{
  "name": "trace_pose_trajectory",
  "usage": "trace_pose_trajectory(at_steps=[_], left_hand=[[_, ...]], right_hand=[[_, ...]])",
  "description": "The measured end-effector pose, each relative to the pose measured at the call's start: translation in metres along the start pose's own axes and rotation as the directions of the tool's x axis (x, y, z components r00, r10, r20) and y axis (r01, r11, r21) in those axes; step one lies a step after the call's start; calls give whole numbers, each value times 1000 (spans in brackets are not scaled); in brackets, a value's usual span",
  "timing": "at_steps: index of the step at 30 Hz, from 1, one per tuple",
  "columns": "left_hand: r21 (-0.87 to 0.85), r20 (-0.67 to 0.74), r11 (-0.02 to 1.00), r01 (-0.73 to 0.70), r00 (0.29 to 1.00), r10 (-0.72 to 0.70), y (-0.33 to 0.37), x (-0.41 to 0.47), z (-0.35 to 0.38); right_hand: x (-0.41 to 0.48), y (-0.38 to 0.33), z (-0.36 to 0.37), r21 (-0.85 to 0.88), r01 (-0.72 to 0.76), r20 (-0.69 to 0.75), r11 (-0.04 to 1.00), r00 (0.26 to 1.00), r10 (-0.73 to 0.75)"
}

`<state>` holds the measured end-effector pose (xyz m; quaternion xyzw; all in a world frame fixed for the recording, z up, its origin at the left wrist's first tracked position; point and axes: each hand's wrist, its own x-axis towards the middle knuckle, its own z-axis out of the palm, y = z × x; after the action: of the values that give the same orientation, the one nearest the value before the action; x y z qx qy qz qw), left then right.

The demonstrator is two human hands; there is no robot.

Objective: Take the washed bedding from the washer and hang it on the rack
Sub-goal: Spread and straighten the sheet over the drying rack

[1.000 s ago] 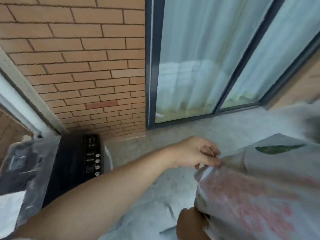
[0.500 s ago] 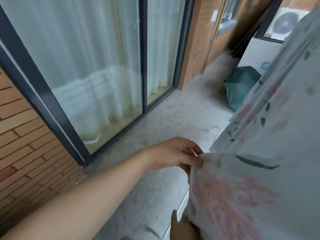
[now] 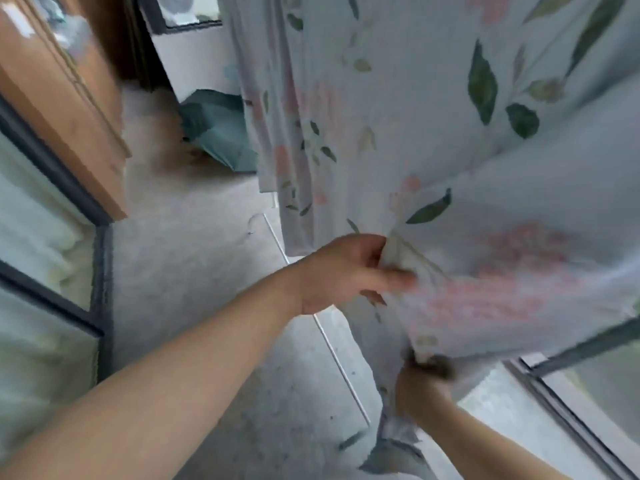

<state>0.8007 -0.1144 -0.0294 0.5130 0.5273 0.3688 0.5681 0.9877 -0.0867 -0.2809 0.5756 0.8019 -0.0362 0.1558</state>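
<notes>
A pale sheet (image 3: 433, 133) printed with green leaves and pink flowers hangs from above and fills the upper right of the head view. My left hand (image 3: 346, 271) pinches a bunched fold of its lower edge near the centre. Lower down, my right hand (image 3: 422, 386) grips the sheet's bottom edge, with its fingers partly hidden in the cloth. A thin white rack bar (image 3: 332, 348) runs along the floor beneath the sheet. The washer is out of view.
A dark-framed glass door (image 3: 52, 271) with pale curtains stands at the left. A teal cloth bundle (image 3: 218, 129) lies on the concrete floor (image 3: 207, 306) further back. A second glass panel (image 3: 588, 386) is at the lower right.
The view has swung right, away from the brick wall and washer. The sheet now hangs higher and wider, and both hands have shifted along its lower edge.
</notes>
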Motion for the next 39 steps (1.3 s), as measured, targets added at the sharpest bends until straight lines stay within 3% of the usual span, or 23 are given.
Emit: trace_pose_trajectory(at_steps=[1, 3, 5, 8, 10, 12, 15, 19, 21, 24, 30, 39], left_hand=[[4, 30, 999, -46, 999, 45, 6, -3, 4], [-43, 105, 988, -148, 983, 152, 17, -9, 12], [-94, 182, 968, -231, 952, 244, 29, -12, 31], [-47, 199, 938, -344, 917, 346, 45, -8, 67], [26, 330, 887, -461, 841, 428, 54, -5, 102], [154, 448, 779, -608, 745, 493, 63, -3, 134], [312, 534, 516, -797, 597, 599, 79, -3, 181], [309, 644, 351, -884, 466, 606, 90, -7, 220], [344, 716, 245, -906, 422, 556, 92, -5, 230], [467, 748, 195, -862, 503, 433, 81, 6, 230], [650, 626, 392, -651, 751, 208, 42, 42, 189], [625, 300, 756, -196, 954, -1, -49, 57, 42]], right_hand=[[-9, -1, 5, 4, -10, -122, 1000, 992, 11], [-27, -4, 3, -21, 28, 118, 999, 993, -26], [-53, 2, 6, 88, -51, 294, 995, 955, 23], [-78, 14, 5, 299, -241, 246, 923, 954, 170], [-95, 25, 12, 405, -371, 260, 836, 923, 283], [-108, 38, 13, 509, -474, 275, 719, 881, 385], [-131, 69, 15, 608, -553, 275, 569, 819, 503], [-155, 109, 15, 687, -608, 243, 397, 708, 663], [-161, 119, 19, 674, -627, 275, 391, 704, 655], [-166, 113, 16, 644, -644, 356, 413, 730, 583], [-145, 87, 22, 680, -580, 412, 448, 808, 421], [-95, -2, -9, 728, -363, 323, 581, 930, 176]])
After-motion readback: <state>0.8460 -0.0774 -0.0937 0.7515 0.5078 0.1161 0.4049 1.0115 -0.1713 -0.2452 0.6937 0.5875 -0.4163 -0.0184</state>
